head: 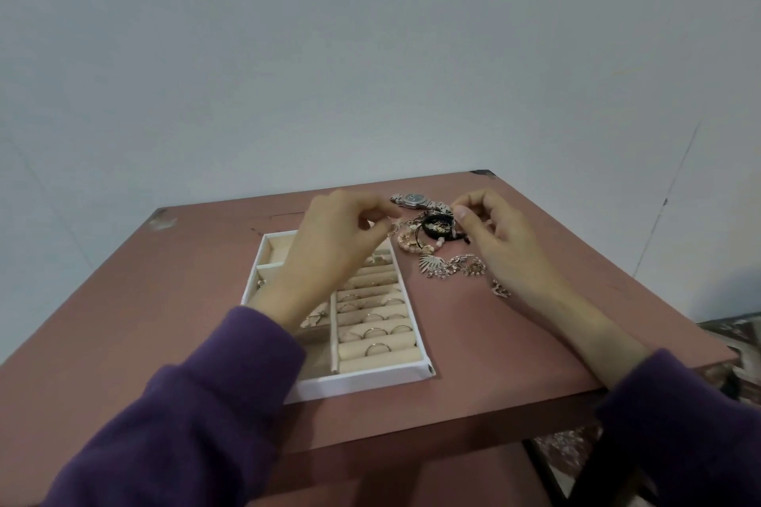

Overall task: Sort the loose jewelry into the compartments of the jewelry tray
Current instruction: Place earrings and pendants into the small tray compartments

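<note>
Nearest the camera, two purple fabric sleeves (185,403) come in from 7 and 5 o'clock over the reddish-brown wooden worktop (473,362). Between them, at 6 o'clock on the worktop, lies the white-walled jewelry tray with a beige velvet lining (362,381). Its right column is a row of padded rolls with thin metal rings (378,348) tucked between them. The left column holds open compartments, and small pale pieces (315,319) lie in one of them.

The left hand (329,243) hangs over the far half of the tray, fingers curled. Its grip is closed to a pinch of thumb and forefinger that points toward 2 o'clock, at the edge of the loose jewelry. Whether anything lies in that grip cannot be told.

The heap of loose jewelry (432,255) lies on the worktop at 1 o'clock from the tray, just beside its far right corner. In it show a silver fan-shaped pendant (430,263), a pink bead bracelet (412,245) and a black round band flecked with gold (438,224). One small sparkling piece (500,289) lies apart at 4 o'clock from the heap.

The right hand (494,235) sits at 3 o'clock from the heap, its grip also narrowed to a thumb-and-forefinger pinch above the black band; what it holds, if anything, is too fine to make out.

Farthest, at 12 o'clock from the heap, lies a silver wristwatch with a dark dial (414,198).
</note>
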